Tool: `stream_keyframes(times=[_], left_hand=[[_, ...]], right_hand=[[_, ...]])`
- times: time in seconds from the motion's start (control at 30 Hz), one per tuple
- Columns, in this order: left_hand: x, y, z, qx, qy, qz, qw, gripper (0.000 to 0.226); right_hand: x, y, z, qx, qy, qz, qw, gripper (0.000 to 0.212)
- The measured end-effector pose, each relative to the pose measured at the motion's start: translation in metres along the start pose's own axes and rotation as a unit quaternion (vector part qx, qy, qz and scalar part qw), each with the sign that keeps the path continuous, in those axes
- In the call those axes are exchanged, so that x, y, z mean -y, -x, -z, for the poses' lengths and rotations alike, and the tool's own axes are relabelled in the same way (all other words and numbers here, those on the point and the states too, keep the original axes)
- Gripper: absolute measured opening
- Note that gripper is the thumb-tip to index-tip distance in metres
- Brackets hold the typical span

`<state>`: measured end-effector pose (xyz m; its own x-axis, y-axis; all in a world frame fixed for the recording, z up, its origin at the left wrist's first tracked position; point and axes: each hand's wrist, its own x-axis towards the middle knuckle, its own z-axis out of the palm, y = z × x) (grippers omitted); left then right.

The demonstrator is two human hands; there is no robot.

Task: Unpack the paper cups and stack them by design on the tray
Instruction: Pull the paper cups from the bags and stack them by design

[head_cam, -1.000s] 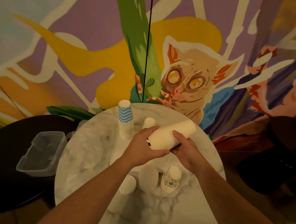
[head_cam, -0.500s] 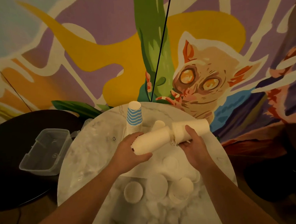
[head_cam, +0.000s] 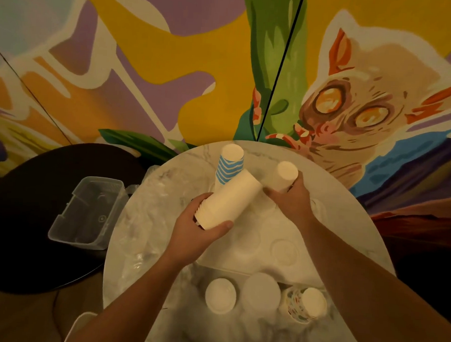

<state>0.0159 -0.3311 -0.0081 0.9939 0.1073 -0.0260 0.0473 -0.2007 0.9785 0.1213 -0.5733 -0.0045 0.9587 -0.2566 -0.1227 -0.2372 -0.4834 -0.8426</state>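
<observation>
Left hand [head_cam: 199, 234] fingers grasping ribbed white cup stack [head_cam: 229, 201] | right hand [head_cam: 294, 200] fingers grasping smooth cup [head_cam: 284, 177] | marble table [head_cam: 165, 194]

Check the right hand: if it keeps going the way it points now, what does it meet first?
The right hand holds a short plain cup stack and points away, up-left. First in that line is probably the far rim of the marble table, then the mural wall. Depth is unclear.

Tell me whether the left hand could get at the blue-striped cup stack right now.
Probably not as things stand: the left hand grips a plain white cup stack whose far end lies across the blue-striped stack. It must set that down first.
</observation>
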Motion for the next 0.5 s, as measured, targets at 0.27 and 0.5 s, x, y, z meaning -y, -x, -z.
stream_keyframes(times=[0.27, 0.5], left_hand=[[0.007, -0.003, -0.003, 0.018, 0.014, 0.013, 1.000, 0.073], [-0.003, 0.001, -0.027, 0.053, 0.026, 0.011, 0.998, 0.082]], right_hand=[[-0.046, 0.000, -0.023, 0.070, 0.045, -0.030, 0.996, 0.093], [-0.024, 0.040, 0.020, 0.064, -0.243, -0.065, 0.966, 0.035]])
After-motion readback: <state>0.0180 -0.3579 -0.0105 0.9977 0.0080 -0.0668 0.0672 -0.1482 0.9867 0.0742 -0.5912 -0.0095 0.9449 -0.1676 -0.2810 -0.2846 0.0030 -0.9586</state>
